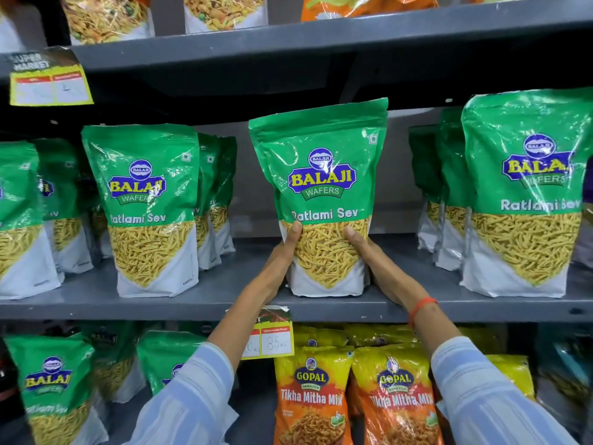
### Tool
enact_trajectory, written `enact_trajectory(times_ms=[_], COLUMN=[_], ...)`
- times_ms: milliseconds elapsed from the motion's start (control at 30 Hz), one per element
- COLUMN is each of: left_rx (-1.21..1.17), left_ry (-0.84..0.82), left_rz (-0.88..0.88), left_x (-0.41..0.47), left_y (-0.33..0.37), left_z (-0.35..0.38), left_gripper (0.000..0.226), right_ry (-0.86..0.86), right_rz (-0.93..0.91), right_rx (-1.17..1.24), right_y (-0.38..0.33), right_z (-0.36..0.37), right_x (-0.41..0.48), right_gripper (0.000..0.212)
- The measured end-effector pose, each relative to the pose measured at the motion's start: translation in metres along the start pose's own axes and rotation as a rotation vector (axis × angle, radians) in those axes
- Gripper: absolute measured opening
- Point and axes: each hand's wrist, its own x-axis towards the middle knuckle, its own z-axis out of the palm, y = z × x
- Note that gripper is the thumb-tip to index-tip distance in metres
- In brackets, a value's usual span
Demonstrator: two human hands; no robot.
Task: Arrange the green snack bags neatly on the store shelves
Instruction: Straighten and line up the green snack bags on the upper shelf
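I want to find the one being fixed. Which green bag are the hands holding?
The middle green bag on the grey shelf: left hand and right hand grip its sides. Other green bags stand untouched.

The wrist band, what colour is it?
Orange, on the right wrist; the head view shows it.

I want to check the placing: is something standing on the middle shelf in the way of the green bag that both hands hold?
Nothing visible blocks it. The held green bag stands upright at the front of the middle shelf, gripped low by the left hand and right hand. Bare shelf lies on both sides, and the neighbouring bags stand apart.
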Motion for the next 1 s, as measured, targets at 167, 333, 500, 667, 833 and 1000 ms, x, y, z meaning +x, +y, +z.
enact_trajectory(times_ms=[167,333,500,667,833,1000], left_rx=[0.038,0.099,0.418,0.75,0.788,0.656], left_ry=[0.018,0.166,0.511,0.755,0.661,0.438], left_rz=[-0.017,0.07,0.364,0.574,0.738,0.664], left_x=[-0.004,-0.009,-0.019,-0.016,-0.01,0.006], left_y=[0.003,0.004,0.01,0.03,0.037,0.025], left_z=[0.0,-0.001,0.02,0.069,0.138,0.209], left_gripper=[0.099,0.124,0.113,0.082,0.076,0.086], right_ry=[0.027,0.243,0.585,0.758,0.89,0.978], right_rz=[0.003,-0.081,-0.407,-0.646,-0.706,-0.632], right_rx=[-0.005,-0.029,-0.264,-0.532,-0.775,-0.812], right_y=[0.002,-0.002,-0.009,-0.021,-0.031,-0.023], right_z=[-0.001,0.001,0.0,-0.025,-0.074,-0.137], right_x=[0.002,-0.002,-0.022,-0.039,-0.062,-0.086], right_gripper=[0.1,0.098,0.075,0.05,0.051,0.065])
